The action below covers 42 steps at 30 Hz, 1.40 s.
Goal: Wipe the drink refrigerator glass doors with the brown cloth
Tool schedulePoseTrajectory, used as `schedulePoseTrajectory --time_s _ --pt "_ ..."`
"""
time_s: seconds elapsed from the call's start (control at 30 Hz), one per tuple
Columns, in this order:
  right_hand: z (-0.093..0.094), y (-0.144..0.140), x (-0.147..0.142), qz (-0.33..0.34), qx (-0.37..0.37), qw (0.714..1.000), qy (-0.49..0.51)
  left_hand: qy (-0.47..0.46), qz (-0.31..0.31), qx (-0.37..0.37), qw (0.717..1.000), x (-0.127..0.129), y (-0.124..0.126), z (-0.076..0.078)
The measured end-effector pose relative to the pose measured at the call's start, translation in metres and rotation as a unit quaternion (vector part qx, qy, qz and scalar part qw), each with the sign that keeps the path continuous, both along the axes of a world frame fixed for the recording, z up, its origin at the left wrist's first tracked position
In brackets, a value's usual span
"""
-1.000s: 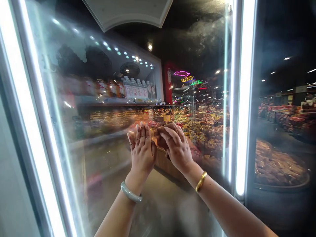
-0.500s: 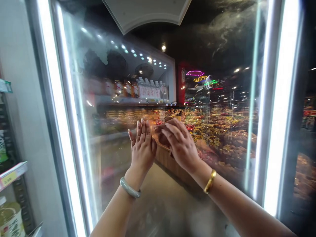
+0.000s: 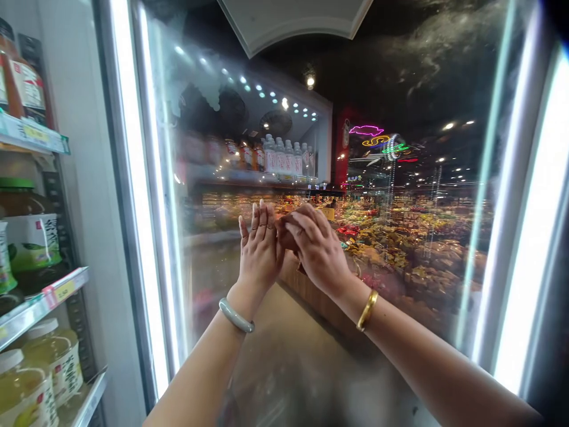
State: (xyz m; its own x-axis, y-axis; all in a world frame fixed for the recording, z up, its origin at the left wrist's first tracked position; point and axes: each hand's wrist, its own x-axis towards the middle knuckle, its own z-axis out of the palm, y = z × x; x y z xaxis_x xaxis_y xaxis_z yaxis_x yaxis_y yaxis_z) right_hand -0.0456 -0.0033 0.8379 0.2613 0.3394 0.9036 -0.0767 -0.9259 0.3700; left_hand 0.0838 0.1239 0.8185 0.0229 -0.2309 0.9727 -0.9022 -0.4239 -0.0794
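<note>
My left hand (image 3: 260,255) lies flat with its fingers stretched upward, against or very close to the glass panel (image 3: 311,367). A pale grey-green bangle (image 3: 236,316) circles that wrist. Right beside it, my right hand (image 3: 320,252) has its fingers bent and held together, pointing left toward the left hand's index side. A gold bracelet (image 3: 367,310) is on the right wrist. Under the right fingers shows a dark brownish shape (image 3: 288,237); whether it is a held thing or the hand's reflection I cannot tell. The right thumb is hidden.
Bright light strips (image 3: 140,178) run up the left and right sides of the panel. At left, a shelf (image 3: 44,305) with price tags carries bottled drinks (image 3: 62,356). Bottles (image 3: 280,155), neon shapes (image 3: 367,130) and heaped goods (image 3: 400,243) appear in or through the glass.
The view has swung left, so more of the bottle shelf shows. My right hand has come closer to my left hand, and their fingers now nearly meet or touch.
</note>
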Motion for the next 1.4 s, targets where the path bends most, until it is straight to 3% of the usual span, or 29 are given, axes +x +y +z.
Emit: schedulePoseTrajectory --time_s 0.17,0.23,0.43,0.53,0.63,0.7,0.8,0.9,1.0,1.1,1.17,1.33,1.4 --pt "0.054 0.009 0.019 0.014 0.055 0.995 -0.078 -0.018 0.004 -0.002 1.0 0.006 0.003 0.013" --pt "0.063 0.019 0.031 0.012 0.038 0.997 -0.071 -0.015 0.004 -0.006 1.0 0.011 0.005 0.018" --pt "0.03 0.017 0.023 0.002 -0.104 0.994 0.042 -0.008 0.018 -0.014 1.0 0.034 0.02 0.007" --pt "0.047 0.011 0.021 -0.014 -0.108 0.994 0.029 -0.007 0.031 -0.016 0.999 0.04 0.028 0.003" --pt "0.081 0.024 0.039 -0.019 -0.046 0.998 -0.025 0.008 0.034 -0.023 0.999 0.04 0.032 0.007" --pt "0.091 0.038 0.055 -0.009 -0.036 0.999 -0.02 0.015 0.03 -0.022 0.999 0.04 0.034 0.01" --pt "0.076 0.048 0.063 0.006 -0.075 0.997 0.034 0.025 0.028 -0.026 0.999 0.042 0.036 0.01" --pt "0.057 0.041 0.053 0.015 -0.142 0.986 0.086 0.027 0.032 -0.024 0.999 0.046 0.042 0.006" --pt "0.071 0.035 0.05 0.008 -0.146 0.987 0.072 0.014 0.037 -0.012 0.999 0.047 0.049 0.006" --pt "0.104 0.047 0.068 -0.003 -0.083 0.997 0.008 0.022 0.045 -0.02 0.999 0.048 0.054 0.012" --pt "0.114 0.058 0.084 -0.002 -0.083 0.997 0.007 0.036 0.05 -0.03 0.998 0.05 0.056 0.014" --pt "0.084 0.058 0.085 0.007 -0.239 0.964 0.12 0.047 0.056 -0.052 0.996 0.063 0.063 0.003" --pt "0.086 0.049 0.074 0.006 -0.243 0.962 0.121 0.038 0.059 -0.045 0.997 0.067 0.066 -0.002"
